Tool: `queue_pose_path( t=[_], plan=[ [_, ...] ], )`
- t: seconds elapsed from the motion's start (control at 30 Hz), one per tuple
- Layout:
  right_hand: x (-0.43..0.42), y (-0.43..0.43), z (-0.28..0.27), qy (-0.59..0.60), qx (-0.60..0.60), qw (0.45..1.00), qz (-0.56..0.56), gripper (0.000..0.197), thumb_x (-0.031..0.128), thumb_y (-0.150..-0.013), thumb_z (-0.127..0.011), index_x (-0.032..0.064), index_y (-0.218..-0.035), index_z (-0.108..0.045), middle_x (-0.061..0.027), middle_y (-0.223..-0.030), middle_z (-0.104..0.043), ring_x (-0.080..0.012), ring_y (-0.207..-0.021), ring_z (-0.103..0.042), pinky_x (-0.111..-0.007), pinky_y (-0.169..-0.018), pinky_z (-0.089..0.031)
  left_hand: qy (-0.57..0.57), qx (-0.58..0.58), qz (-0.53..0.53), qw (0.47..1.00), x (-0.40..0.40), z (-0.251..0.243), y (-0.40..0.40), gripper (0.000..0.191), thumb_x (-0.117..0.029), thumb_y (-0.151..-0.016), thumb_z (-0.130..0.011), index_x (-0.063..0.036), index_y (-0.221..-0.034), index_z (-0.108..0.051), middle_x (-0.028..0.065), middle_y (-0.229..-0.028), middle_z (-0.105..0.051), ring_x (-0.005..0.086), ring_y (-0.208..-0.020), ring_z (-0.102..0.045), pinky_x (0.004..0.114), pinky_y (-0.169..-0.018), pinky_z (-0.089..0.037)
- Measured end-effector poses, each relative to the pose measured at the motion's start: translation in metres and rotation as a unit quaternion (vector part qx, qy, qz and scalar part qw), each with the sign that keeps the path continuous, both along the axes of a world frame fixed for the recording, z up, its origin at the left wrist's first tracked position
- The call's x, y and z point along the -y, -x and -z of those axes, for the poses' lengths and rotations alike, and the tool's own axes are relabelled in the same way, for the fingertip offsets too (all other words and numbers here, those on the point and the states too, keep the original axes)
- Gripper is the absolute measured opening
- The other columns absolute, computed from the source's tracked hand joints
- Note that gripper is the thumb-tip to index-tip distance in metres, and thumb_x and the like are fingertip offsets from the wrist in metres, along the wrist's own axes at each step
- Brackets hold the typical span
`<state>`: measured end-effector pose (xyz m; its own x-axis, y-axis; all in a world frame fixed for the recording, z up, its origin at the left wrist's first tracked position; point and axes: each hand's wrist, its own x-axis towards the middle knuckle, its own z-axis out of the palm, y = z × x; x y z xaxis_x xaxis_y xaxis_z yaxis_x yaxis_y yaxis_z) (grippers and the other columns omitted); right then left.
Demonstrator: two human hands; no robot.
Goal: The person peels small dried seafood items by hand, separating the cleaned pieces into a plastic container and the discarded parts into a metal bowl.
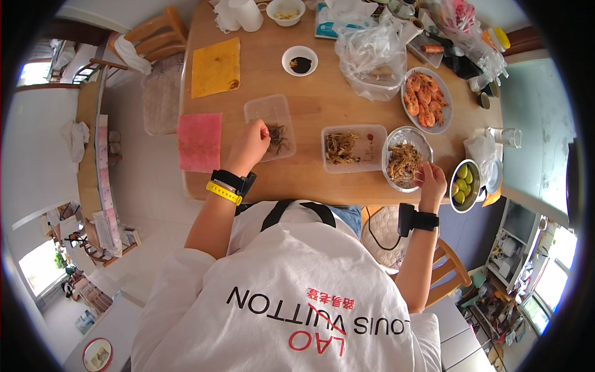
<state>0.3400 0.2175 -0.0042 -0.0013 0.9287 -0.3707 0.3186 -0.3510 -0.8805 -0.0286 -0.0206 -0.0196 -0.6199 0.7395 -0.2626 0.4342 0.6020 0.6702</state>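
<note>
My left hand (252, 142) is over the clear plastic container (267, 106) on the left, fingers curled in. Dark, thin dried scraps (277, 138) lie in that container beside the fingertips. Whether anything is pinched there is hidden. My right hand (431, 180) has its fingertips drawn together at the right rim of a clear bowl (409, 132). A heap of dried brown strands (403, 162) fills much of this bowl. Between the hands, a second clear plastic container (372, 162) holds more brown strands (341, 148) on its left side.
Pink (200, 142) and yellow cloths (216, 67) lie left on the wooden table (307, 183). Beyond stand a white bowl of dark sauce (300, 60) and a plastic bag (372, 60). To the right are a plate of cooked shrimp (425, 100) and a bowl of green fruit (461, 185).
</note>
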Motion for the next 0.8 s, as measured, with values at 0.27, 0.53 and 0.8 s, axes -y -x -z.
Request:
queue_pose_path(
  t=[0.27, 0.53, 0.8],
  plan=[
    [0.021, 0.033, 0.006, -0.138, 0.052, 0.984, -0.101, 0.017, 0.012, -0.087, -0.066, 0.0055, -0.103, -0.063, -0.0014, -0.072, -0.062, -0.0071, -0.06, -0.055, -0.022, -0.052, -0.045, -0.05, 0.038, -0.041, 0.997, 0.007, 0.017, 0.004, 0.007, -0.002, -0.083, -0.058, -0.0007, -0.089, -0.059, 0.0167, -0.085, -0.066, 0.0327, -0.08, -0.065, 0.039, -0.067, -0.051],
    [0.076, 0.107, 0.006, -0.19, 0.149, 0.884, -0.4, 0.017, 0.011, -0.081, -0.066, 0.0029, -0.096, -0.065, -0.0135, -0.086, -0.064, -0.0302, -0.074, -0.063, -0.038, -0.068, -0.051, -0.09, -0.045, -0.027, 0.995, -0.003, -0.016, -0.009, 0.01, -0.004, -0.083, -0.06, -0.0024, -0.093, -0.059, 0.0143, -0.089, -0.065, 0.03, -0.081, -0.065, 0.037, -0.068, -0.051],
    [0.057, 0.144, 0.019, -0.122, 0.313, 0.866, -0.37, 0.029, 0.03, -0.084, -0.063, 0.0011, -0.088, -0.067, -0.0168, -0.084, -0.068, -0.0349, -0.081, -0.065, -0.043, -0.071, -0.052, -0.072, 0.038, 0.041, 0.996, -0.021, -0.045, -0.04, 0.009, -0.008, -0.086, -0.059, -0.0037, -0.093, -0.058, 0.0106, -0.09, -0.064, 0.0258, -0.077, -0.063, 0.034, -0.066, -0.05]
  ],
)
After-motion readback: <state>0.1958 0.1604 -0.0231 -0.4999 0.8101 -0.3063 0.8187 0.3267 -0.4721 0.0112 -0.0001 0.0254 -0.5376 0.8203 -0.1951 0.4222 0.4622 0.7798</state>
